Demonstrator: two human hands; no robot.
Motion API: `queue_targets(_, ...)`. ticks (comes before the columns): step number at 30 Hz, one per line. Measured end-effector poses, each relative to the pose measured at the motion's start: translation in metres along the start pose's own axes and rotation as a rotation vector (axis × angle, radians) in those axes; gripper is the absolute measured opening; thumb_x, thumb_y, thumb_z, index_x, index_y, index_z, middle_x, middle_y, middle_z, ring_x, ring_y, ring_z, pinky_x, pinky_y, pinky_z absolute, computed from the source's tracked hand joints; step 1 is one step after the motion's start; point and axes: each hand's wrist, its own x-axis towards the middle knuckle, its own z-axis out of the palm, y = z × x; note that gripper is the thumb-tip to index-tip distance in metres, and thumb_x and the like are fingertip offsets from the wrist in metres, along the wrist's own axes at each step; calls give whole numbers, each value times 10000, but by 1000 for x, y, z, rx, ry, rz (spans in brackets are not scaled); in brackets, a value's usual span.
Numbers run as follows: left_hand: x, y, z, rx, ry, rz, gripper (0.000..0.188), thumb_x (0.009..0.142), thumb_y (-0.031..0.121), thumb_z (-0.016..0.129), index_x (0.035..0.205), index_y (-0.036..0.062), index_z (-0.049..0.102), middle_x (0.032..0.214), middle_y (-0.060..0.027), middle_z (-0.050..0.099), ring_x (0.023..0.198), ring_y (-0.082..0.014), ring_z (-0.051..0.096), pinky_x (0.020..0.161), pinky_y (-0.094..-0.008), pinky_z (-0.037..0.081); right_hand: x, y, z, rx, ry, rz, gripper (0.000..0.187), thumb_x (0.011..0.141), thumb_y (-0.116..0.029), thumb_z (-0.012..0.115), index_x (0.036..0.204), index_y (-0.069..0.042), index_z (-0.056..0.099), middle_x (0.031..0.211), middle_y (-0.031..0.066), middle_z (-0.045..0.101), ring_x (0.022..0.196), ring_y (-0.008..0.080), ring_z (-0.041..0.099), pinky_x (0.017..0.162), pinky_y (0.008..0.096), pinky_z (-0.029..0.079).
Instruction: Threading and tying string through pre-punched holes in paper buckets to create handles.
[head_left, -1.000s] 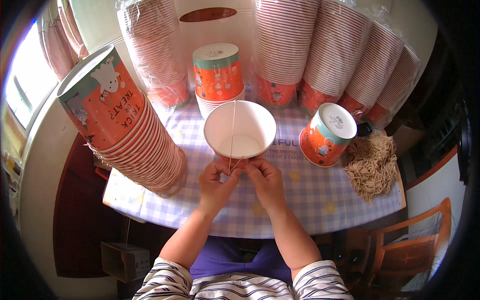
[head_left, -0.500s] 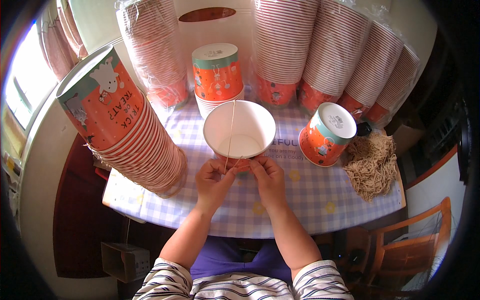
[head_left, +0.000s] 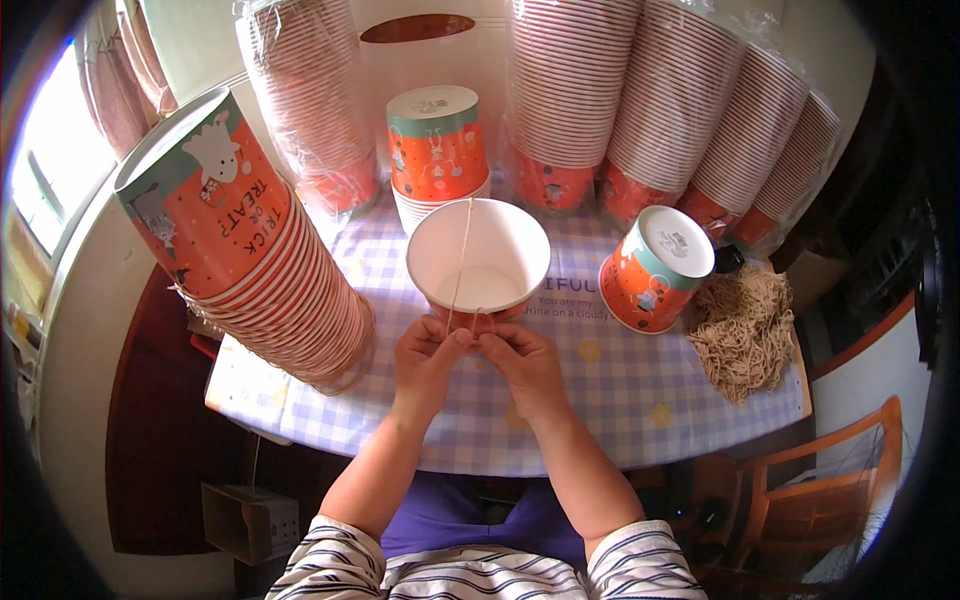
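A paper bucket (head_left: 478,250), white inside and orange outside, stands upright in front of me with its mouth toward me. A thin tan string (head_left: 463,262) runs from its far rim across the mouth to the near side. At the near rim, my left hand (head_left: 428,358) pinches the string between thumb and forefinger. Close beside it, my right hand (head_left: 522,362) also pinches string, and the fingertips of both hands nearly meet. A small loop of string shows just above the fingers. The bucket's near wall is partly hidden behind my hands.
A tall nested stack of orange buckets (head_left: 270,250) leans at left. Upside-down buckets stand behind (head_left: 437,150) and at right (head_left: 655,270). A heap of tan strings (head_left: 742,335) lies at the table's right. Several plastic-wrapped stacks (head_left: 570,90) line the back. A wooden chair (head_left: 825,490) stands lower right.
My right hand has moved left and slightly down, bringing its fingertips up to my left hand's. The string ends now form a small loop at the near rim.
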Motion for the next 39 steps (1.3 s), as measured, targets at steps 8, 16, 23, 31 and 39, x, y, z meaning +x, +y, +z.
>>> queue_targets(8,3,-2,-4,-211,-40,-49,64,848,24,607,828,22,546,825,-93,642,742,-147,601,706,-268,479,1,3,0,-70,73,-67,187,861,-172,640,956,-11,658,777,-9,624,674,40,522,588,193,418)
queue_targets(16,2,-3,-10,-162,-53,-45,62,844,2,604,832,32,551,855,-114,647,766,-171,623,722,-280,496,1,8,-1,-158,37,-139,155,841,-115,645,955,-10,649,760,-8,625,654,44,524,575,198,419)
queue_targets(23,2,-3,-8,-34,-8,-35,160,779,-17,686,787,41,537,766,-33,600,702,-89,565,661,-215,461,-2,2,0,-274,77,-136,144,845,-114,640,941,-6,648,733,2,620,648,52,531,584,204,431)
queue_targets(31,2,-5,-4,191,-96,123,200,746,-55,693,755,46,521,775,-9,569,717,-59,529,646,-196,439,-3,-4,1,-253,38,-115,170,867,-138,624,962,1,648,816,29,655,728,68,577,653,218,463)
queue_targets(39,0,-5,-5,386,-10,237,199,732,-70,677,763,45,518,769,0,555,723,-53,522,643,-193,439,-3,-4,-2,-172,3,-76,192,879,-159,617,976,3,648,836,25,656,759,71,578,686,215,461)
